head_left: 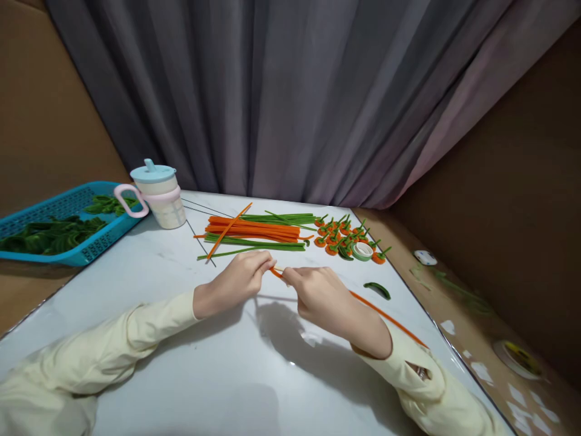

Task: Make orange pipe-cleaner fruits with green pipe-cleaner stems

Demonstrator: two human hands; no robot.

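Orange strand (276, 273) sits pinched by left hand (247, 275) and right hand (320, 295), fingers curled in.

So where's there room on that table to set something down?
Bare: the near tabletop between the sleeves, and the left patch bordered by basket, cup and left hand. Crowded: far middle and right, with pipe cleaners and orange pieces.

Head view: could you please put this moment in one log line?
left hand: pinching orange strand | right hand: holding orange strand | on table: orange bundle, cup

Orange strip (276, 273), cream sleeves (158, 324)
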